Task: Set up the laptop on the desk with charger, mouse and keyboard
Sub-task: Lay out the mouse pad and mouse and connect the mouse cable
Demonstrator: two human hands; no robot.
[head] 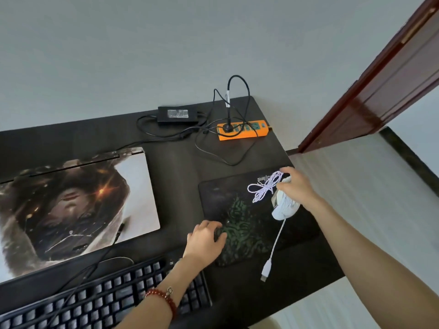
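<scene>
A closed laptop (71, 200) with a printed picture on its lid lies at the left of the black desk (175, 160). My right hand (295, 186) grips a white mouse (283, 205) over the dark mouse pad (240, 198). The mouse's white cable (264, 186) is bundled beside the hand, and its USB plug (266, 270) trails toward the desk's front. My left hand (205, 241) rests on the pad's left edge, fingers curled over it. A black keyboard (99, 298) lies at the front left. The black charger brick (177, 115) sits at the back.
An orange power strip (242, 130) with a black plug in it lies at the back right, black cables looping round it. The keyboard's black cable (102, 257) crosses the laptop's corner. The desk's right edge is close to the pad; a wooden door frame (380, 86) stands beyond.
</scene>
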